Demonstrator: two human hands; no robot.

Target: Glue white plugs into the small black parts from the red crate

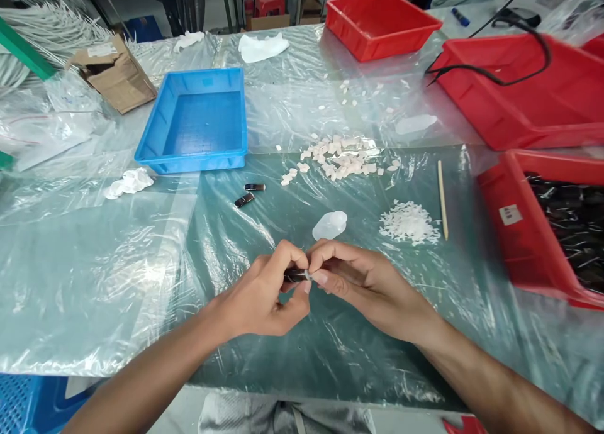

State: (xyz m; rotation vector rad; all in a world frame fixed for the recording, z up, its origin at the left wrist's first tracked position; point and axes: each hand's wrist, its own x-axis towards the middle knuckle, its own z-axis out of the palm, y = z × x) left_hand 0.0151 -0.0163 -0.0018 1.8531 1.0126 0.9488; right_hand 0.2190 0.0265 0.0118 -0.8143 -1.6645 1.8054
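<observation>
My left hand point(276, 289) grips a small dark part point(295, 275) between thumb and fingers, near the table's front middle. At the part's right end is a small whitish piece point(307, 275), which the thumb and index finger of my right hand point(363, 283) pinch. The fingertips of both hands nearly meet there. Two similar black parts point(244, 199) lie beyond my left hand. Just past the hands sits a translucent oval piece point(330, 224). A heap of tiny white bits point(409, 222) and a thin wooden stick point(442, 199) are to the right, with scattered pale squares point(346, 157) farther back.
A blue tray point(198, 162) stands at back left beside a torn cardboard box point(117, 75) and crumpled tissue point(128, 183). Red bins point(377, 44) stand at the back and right; the near right bin point(514, 226) holds many black parts. Plastic film point(94, 258) covers the table.
</observation>
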